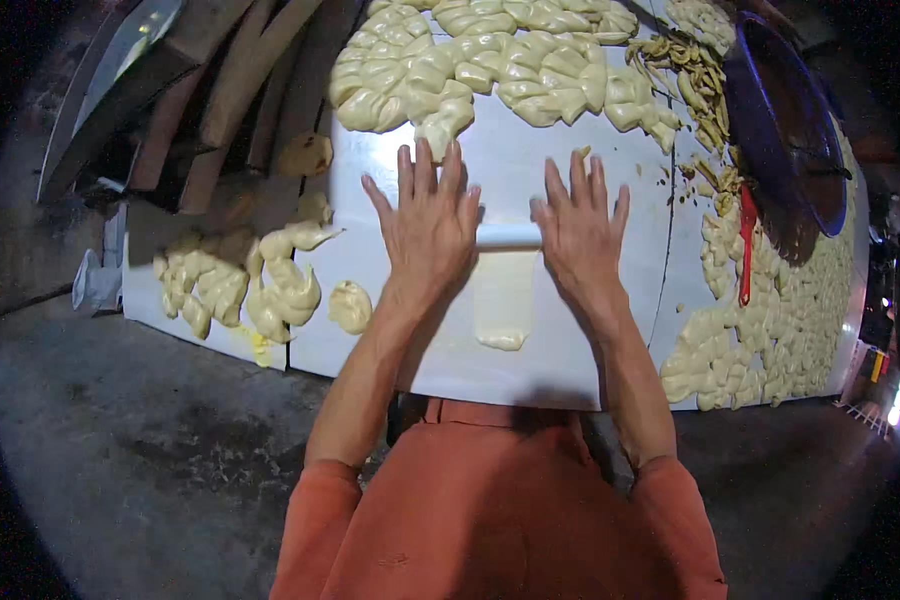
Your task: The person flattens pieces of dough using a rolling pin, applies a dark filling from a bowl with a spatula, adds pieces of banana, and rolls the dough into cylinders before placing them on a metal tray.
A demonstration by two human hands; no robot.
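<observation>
A white rolling pin (508, 236) lies crosswise on the white table, its ends hidden under my two palms. My left hand (428, 215) rests flat over the left end, fingers stretched forward and spread. Over the right end lies my right hand (582, 215), also flat with its fingers apart. From the pin toward me runs a thin rolled strip of pale dough (505, 300), with a thicker rounded near end. Just beyond my left fingertips, a soft lump of dough (444, 122) hangs off the large dough pile (555, 75).
Left of my forearm sit a small dough round (350, 307) and several dough pieces (205, 285). On the right are a purple basin (785, 130) with dark filling, a red utensil (747, 245), pale strips (705, 95) and many shaped dough pieces (770, 335). Wooden boards (235, 85) lean at the back left.
</observation>
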